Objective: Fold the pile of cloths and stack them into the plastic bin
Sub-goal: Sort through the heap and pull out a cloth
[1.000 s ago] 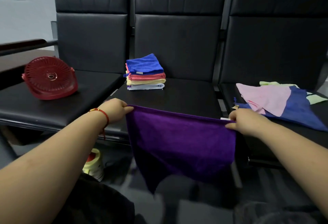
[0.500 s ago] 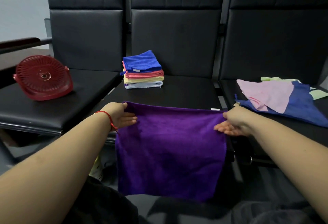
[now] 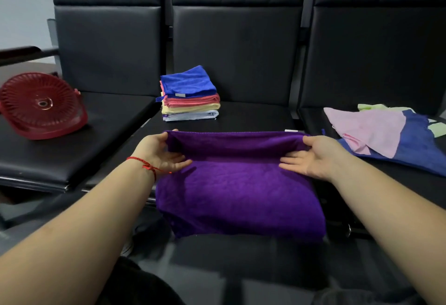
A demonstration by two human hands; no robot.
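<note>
Lowered since a second ago onto middle seat [image 3: 253, 116], purple cloth [image 3: 239, 191] pinched at far corners by left hand [image 3: 160, 152] and right hand [image 3: 311, 157]; four folded in stack [image 3: 190, 97], loose pile [image 3: 386, 135] unfolded, bin unseen.

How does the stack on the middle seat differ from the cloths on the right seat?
The stack is folded and squared, blue on top; the right-seat cloths lie loose, unfolded and overlapping. The stack sits by the backrest; the loose cloths spread across their seat. Both are mixed-colour cloths on black seats.
</note>
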